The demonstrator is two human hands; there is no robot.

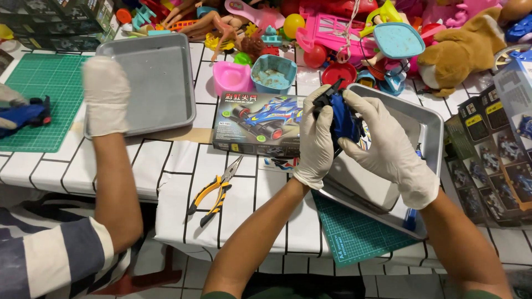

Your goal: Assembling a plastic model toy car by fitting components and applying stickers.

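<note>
At nine o'clock a green cutting mat is laid on the desk, and a blue toy car is seen on it beside another person's gloved fingers at the frame edge. At ten o'clock a co-worker's gloved hand is pressed against the near-left rim of an empty grey tray; the arm below is clad in a striped sleeve. Just below centre, yellow-handled pliers are laid on the white lined cloth. A model-car box is set at the centre. At one o'clock a blue model car body is held between the person's own gloved hands: the left hand is clamped on its left side and the right hand is wrapped around its right, both closed on it above a second metal tray. A heap of toys is piled along twelve o'clock, and a plush dog is propped at two o'clock.
</note>
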